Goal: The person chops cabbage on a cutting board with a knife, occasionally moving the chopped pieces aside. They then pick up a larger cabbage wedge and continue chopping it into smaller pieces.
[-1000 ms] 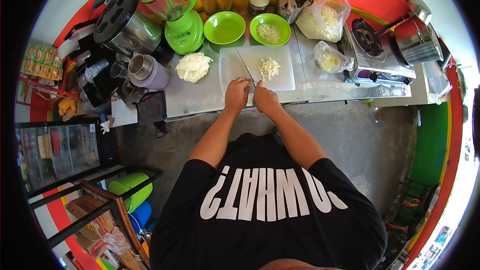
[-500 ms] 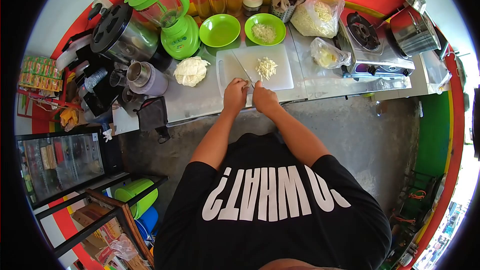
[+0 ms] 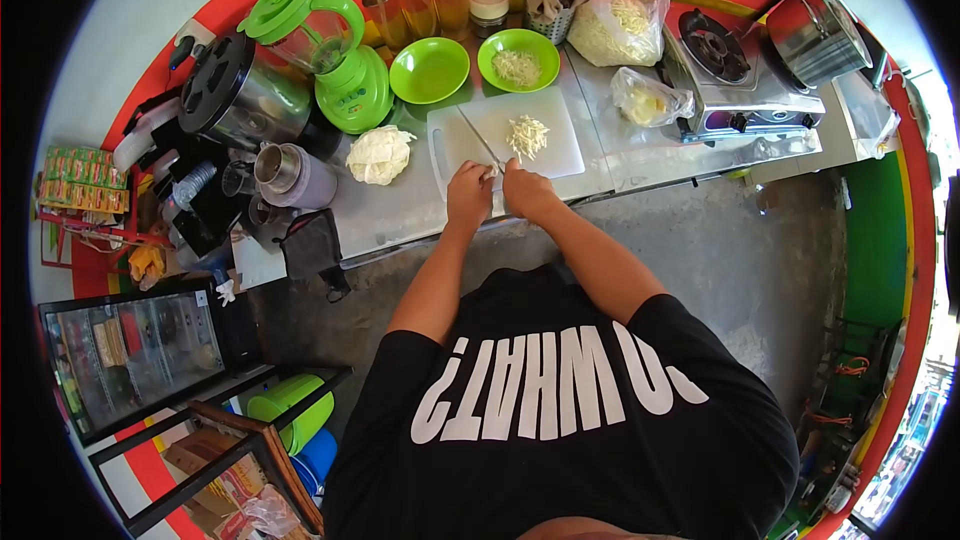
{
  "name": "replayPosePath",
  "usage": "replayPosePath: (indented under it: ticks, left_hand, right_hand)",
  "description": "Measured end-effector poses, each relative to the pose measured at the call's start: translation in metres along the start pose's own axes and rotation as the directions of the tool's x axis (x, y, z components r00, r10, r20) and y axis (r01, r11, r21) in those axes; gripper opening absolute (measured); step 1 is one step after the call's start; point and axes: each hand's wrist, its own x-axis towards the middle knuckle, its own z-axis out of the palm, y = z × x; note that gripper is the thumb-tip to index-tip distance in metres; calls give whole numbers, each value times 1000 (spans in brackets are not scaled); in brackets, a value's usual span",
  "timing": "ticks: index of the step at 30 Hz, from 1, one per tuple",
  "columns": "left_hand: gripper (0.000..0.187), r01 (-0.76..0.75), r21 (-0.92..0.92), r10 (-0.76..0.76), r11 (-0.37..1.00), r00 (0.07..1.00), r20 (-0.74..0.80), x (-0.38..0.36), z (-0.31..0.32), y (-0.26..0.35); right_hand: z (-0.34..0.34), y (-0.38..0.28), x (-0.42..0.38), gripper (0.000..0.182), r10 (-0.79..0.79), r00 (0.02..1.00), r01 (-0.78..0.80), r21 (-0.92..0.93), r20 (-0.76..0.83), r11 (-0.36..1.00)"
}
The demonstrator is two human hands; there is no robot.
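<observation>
My right hand (image 3: 528, 190) is closed around the handle of a knife (image 3: 480, 135), its blade slanting away to the left over the white cutting board (image 3: 562, 155). Beside it, at the board's front edge, my left hand (image 3: 470, 194) has its fingers curled on a small pale vegetable piece (image 3: 491, 172), mostly hidden. A small heap of pale cut strips (image 3: 528, 137) lies on the board, beyond my right hand. Left of the board sits a pale cabbage head (image 3: 380, 154). Behind the board, one green bowl (image 3: 553, 70) holds pale shreds and another green bowl (image 3: 430, 70) holds nothing visible.
A green blender (image 3: 353, 90), pump bottles (image 3: 412, 0) and a metal flask (image 3: 285, 172) line the counter's back and left. To the right are a bag of shreds (image 3: 618, 25), a smaller plastic bag (image 3: 650, 100) and a gas stove (image 3: 745, 105) with a pot (image 3: 820, 40).
The whole view has tilted slightly. Both hands stay close together at the board's front edge, and the knife blade has shifted slightly. The heap of strips looks the same.
</observation>
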Motion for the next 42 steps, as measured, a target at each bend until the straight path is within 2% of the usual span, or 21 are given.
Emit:
replayPosePath:
  ticks: [3,6,9,12,15,21,25,27,29,31,33,35,37,39,42]
  left_hand:
    - [20,17,-17,-17,1000,1000,-12,0,0,2]
    - [20,29,-30,-30,999,999,-26,-1,2,0]
    - [19,18,-34,-19,999,999,-32,0,3,-5]
    - [20,12,-32,-13,999,1000,-19,-3,3,-2]
    - [20,32,-24,-32,999,999,-7,-1,-1,2]
    - [20,34,-53,-36,998,999,-30,-1,1,-2]
    - [20,3,-56,-3,998,1000,-8,-1,0,-6]
    - [19,25,-80,-26,996,1000,-17,-1,3,-4]
    - [19,51,-106,-54,993,998,-27,-3,3,-4]
    - [18,14,-122,-22,992,998,-62,-3,3,-3]
    - [19,39,-93,-43,995,998,-43,-2,3,-3]
    - [21,66,-60,-67,996,997,-23,-3,1,-3]
    - [21,23,-80,-25,997,999,-25,-2,1,-5]
    - [22,44,-75,-44,996,999,-5,-3,1,-5]
    - [20,61,-108,-63,992,998,-12,-2,1,-3]
  right_hand:
    - [3,0,-11,44,-4,1000,4,-38,-2,999]
    - [24,0,-19,50,71,996,-73,-34,-61,997]
    - [25,-1,-14,52,54,995,-56,-16,-84,998]
    - [5,0,-6,42,9,1000,-9,22,-1,1000]
    - [-2,-3,-15,49,5,1000,-5,-24,17,1000]
    - [24,0,-16,50,58,996,-57,3,-72,998]
    - [4,-2,-10,40,34,999,-32,71,-29,997]
    - [-4,-4,-12,38,13,1000,-13,7,21,1000]
    - [-3,-6,-22,38,18,1000,-18,8,12,1000]
    - [5,-7,-31,38,23,1000,-23,7,2,1000]
    - [18,-9,-31,39,91,995,-89,37,-51,995]
    - [24,-7,-22,39,85,995,-82,40,-62,996]
    - [17,-8,-16,39,82,994,-78,49,-76,996]
    - [6,-5,-14,38,3,999,-3,14,-41,1000]
    - [-1,-8,-21,37,6,1000,-6,3,-7,1000]
